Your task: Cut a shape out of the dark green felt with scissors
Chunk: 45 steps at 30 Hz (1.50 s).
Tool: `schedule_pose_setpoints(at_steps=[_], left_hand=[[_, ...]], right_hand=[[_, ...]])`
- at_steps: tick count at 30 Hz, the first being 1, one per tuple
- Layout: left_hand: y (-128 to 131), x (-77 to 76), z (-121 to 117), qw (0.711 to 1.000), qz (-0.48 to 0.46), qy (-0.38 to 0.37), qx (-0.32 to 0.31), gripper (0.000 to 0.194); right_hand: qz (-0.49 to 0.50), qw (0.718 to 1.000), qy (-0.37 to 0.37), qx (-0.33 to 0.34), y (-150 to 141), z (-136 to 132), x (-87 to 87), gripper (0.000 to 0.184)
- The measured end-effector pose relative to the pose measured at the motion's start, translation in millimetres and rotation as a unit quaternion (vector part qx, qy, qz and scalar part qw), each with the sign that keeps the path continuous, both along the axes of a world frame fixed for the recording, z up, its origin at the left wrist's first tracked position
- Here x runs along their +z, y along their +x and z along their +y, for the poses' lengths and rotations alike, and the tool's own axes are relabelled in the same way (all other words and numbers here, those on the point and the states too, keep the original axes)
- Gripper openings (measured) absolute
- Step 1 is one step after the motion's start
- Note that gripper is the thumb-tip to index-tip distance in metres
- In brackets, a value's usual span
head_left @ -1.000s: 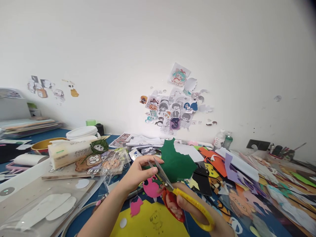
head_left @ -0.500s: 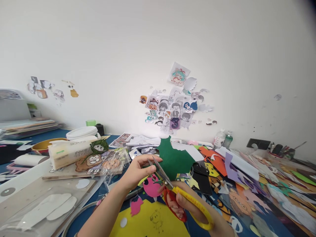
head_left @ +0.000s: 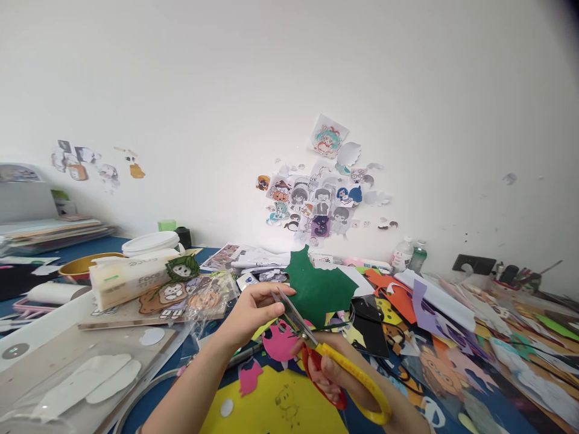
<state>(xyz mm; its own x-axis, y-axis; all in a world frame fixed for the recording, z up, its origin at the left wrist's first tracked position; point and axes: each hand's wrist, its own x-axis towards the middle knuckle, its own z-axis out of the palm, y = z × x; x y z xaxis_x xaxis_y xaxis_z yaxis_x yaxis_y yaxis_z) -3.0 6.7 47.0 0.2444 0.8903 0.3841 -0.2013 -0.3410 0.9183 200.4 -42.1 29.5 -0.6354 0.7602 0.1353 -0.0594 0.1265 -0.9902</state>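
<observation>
My right hand (head_left: 332,371) grips a pair of scissors (head_left: 312,337) with one yellow and one red handle. Their blades point up and left, parted, close to my left fingertips. A dark green sheet (head_left: 319,289) with a jagged cut outline is pinched at its left edge by my left hand (head_left: 260,307). The blades cross in front of the sheet's lower left; whether they touch it is hard to make out. Below lie a pink cutout (head_left: 280,343) and a yellow sheet (head_left: 253,407) bearing a pencil drawing of a small figure.
A tissue pack (head_left: 129,280) and cut character figures (head_left: 172,295) lie to the left, beside a white lid (head_left: 150,243). Orange pieces (head_left: 395,298), purple scraps (head_left: 420,307) and a black sheet (head_left: 371,328) crowd the right. Two bottles (head_left: 409,256) stand near the wall.
The green sheet has turned and shifted slightly left and down. My hands and the scissors stay nearly in place.
</observation>
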Motion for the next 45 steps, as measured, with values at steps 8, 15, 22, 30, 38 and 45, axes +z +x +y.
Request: schedule_pose_setpoints(at_steps=[8, 15, 22, 30, 38, 45], left_hand=[[3, 2.1, -3, 1.000, 0.006, -0.003, -0.013, 0.036], [5, 2.5, -3, 1.000, -0.013, -0.004, -0.021, 0.031], [6, 2.0, -5, 0.998, -0.054, -0.003, -0.030, 0.033], [5, 2.2, -7, 0.999, -0.046, -0.005, -0.019, 0.032], [6, 2.7, -6, 0.999, -0.042, -0.001, -0.022, 0.027], [6, 1.6, -6, 0.999, -0.037, 0.001, -0.030, 0.027]], right_hand=[[-0.001, 1.000, 0.020, -0.016, -3, -9, 5.5, 0.050], [0.001, 0.999, 0.030, 0.012, -7, -7, 10.0, 0.048], [0.004, 1.000, 0.019, 0.006, -8, -9, 7.3, 0.049], [-0.003, 1.000, 0.025, -0.014, -4, -13, 7.6, 0.050], [-0.001, 0.999, 0.044, -0.007, -5, -11, 6.3, 0.047], [-0.008, 0.998, 0.066, 0.015, -8, -3, 3.6, 0.047]])
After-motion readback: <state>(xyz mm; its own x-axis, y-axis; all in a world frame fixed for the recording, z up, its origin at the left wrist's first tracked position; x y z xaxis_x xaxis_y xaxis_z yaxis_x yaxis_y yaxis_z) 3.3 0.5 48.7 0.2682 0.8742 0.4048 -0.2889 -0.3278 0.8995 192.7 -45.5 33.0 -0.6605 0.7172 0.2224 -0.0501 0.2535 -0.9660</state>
